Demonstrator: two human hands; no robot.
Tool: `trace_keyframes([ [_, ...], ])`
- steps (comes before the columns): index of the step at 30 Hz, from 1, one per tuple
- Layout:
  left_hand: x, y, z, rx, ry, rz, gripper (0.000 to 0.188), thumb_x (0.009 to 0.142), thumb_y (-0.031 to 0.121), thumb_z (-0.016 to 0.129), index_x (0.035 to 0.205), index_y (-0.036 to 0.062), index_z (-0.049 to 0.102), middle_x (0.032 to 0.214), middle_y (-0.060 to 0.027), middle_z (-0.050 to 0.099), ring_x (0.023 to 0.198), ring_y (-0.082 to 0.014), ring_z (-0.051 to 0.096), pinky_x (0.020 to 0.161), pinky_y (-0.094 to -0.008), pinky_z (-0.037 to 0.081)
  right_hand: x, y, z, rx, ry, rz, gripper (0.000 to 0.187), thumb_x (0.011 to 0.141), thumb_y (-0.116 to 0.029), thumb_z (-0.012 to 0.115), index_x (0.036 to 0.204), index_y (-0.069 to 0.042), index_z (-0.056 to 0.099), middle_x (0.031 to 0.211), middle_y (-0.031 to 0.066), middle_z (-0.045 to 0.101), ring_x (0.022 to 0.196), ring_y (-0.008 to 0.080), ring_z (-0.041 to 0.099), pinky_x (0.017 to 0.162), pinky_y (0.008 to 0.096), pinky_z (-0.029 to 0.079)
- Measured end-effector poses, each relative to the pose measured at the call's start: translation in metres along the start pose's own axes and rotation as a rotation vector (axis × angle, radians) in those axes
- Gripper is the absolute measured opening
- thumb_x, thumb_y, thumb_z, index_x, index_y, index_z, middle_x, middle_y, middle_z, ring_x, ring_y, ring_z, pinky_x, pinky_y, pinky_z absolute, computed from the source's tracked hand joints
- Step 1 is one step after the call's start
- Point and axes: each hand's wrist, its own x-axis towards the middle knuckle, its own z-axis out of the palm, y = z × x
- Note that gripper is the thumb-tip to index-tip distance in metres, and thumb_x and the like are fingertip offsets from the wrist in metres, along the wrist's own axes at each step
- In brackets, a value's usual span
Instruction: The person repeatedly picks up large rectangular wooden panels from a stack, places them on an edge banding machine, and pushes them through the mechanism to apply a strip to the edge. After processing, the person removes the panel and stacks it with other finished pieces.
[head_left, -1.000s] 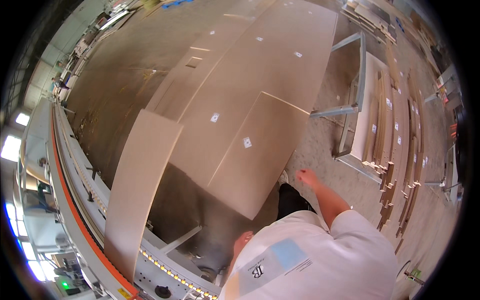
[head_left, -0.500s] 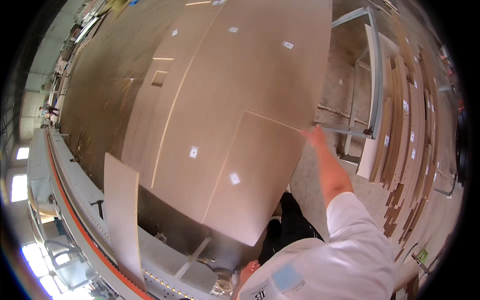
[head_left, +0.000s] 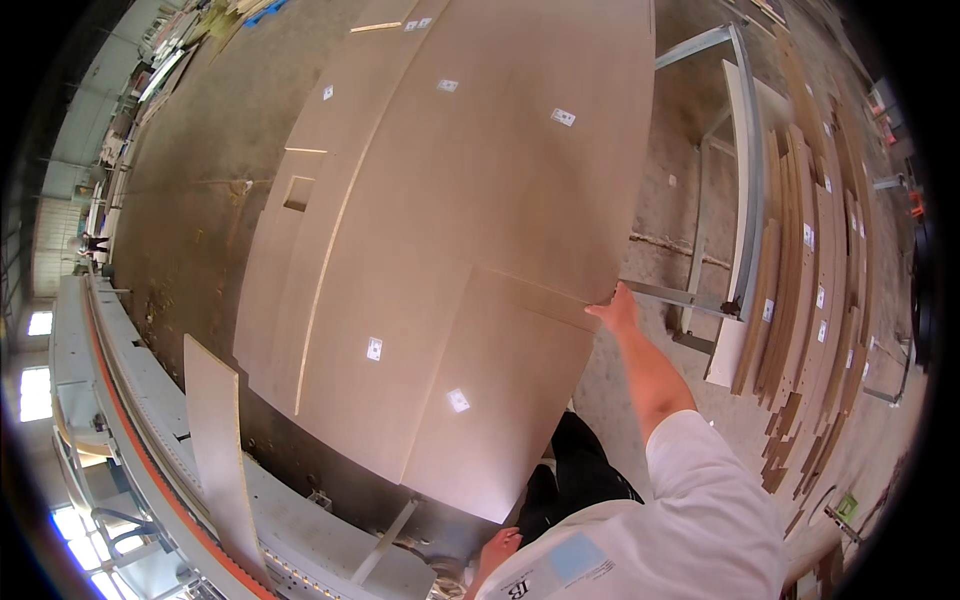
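Observation:
A smaller brown board [head_left: 490,370] lies on top of a large brown board [head_left: 500,170] with white labels. At the smaller board's far right corner is my right hand [head_left: 615,310], its thumb on the top face and its fingers at the edge. It appears closed on that corner, with the fingertips partly hidden. My left hand [head_left: 498,550] is low beside my waist, near the boards' near end. Its fingers are curled, and what they hold, if anything, is hidden.
A long grey machine with an orange strip [head_left: 170,480] runs along the left, with a pale board [head_left: 215,430] standing against it. A grey metal frame [head_left: 745,180] stands to the right of the boards. Stacks of narrow brown strips [head_left: 790,270] lie beyond it.
The whole view has shifted, so the boards appear lower. My right hand stays at the smaller board's corner. That board's far edge looked pale before and appears darker now.

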Motion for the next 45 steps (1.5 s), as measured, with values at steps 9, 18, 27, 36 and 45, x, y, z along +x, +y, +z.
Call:
trace_keyframes([
  [9,0.014,-0.043,0.011,0.045,-0.010,0.153,0.041,0.096,0.036,0.063,0.125,0.0087,0.066,0.105,-0.0120,0.074,0.097,-0.0218,0.070,0.089,-0.0333,0.053,-0.002,0.026,0.012,0.286,0.017,0.029,0.064,0.065,-0.024,0.093,0.119,-0.005,0.066,0.108,0.0082,0.073,0.082,0.0225,0.072,0.082,0.0346,0.053],
  [18,-0.002,0.005,-0.002,-0.302,-0.039,-0.194,0.039,0.098,0.029,0.061,0.127,0.0030,0.063,0.108,-0.0088,0.074,0.095,-0.0133,0.069,0.086,-0.0280,0.053,0.041,0.025,0.004,0.703,-0.153,0.592,0.090,0.087,-0.081,0.049,0.134,-0.006,0.060,0.127,0.0135,0.065,0.108,0.0269,0.065,0.086,0.0430,0.056],
  [27,0.066,0.077,-0.037,-0.556,0.007,0.154,0.033,0.104,0.025,0.053,0.122,0.0001,0.064,0.101,-0.0071,0.072,0.088,-0.0153,0.066,0.081,-0.0303,0.052,-0.020,0.017,0.001,0.805,-0.365,0.509,0.087,0.086,-0.083,0.049,0.114,-0.002,0.066,0.099,0.0117,0.069,0.081,0.0243,0.069,0.077,0.0444,0.060],
  [36,0.201,0.268,-0.086,-1.335,0.109,0.058,0.044,0.104,0.038,0.055,0.134,0.0061,0.054,0.128,-0.0079,0.063,0.114,-0.0221,0.062,0.089,-0.0389,0.055,-0.197,-0.008,0.016,0.861,-0.778,0.365,0.066,0.098,-0.067,0.047,0.102,-0.004,0.068,0.081,0.0091,0.065,0.075,0.0232,0.068,0.070,0.0398,0.059],
  [45,0.129,0.176,-0.072,-1.570,0.302,0.064,0.040,0.106,0.032,0.053,0.137,0.0070,0.052,0.131,-0.0085,0.062,0.118,-0.0266,0.061,0.098,-0.0451,0.054,-0.174,0.018,-0.015,0.957,-0.865,0.280,0.057,0.098,-0.063,0.051,0.117,-0.011,0.067,0.103,0.0064,0.071,0.099,0.0213,0.066,0.091,0.0417,0.053],
])
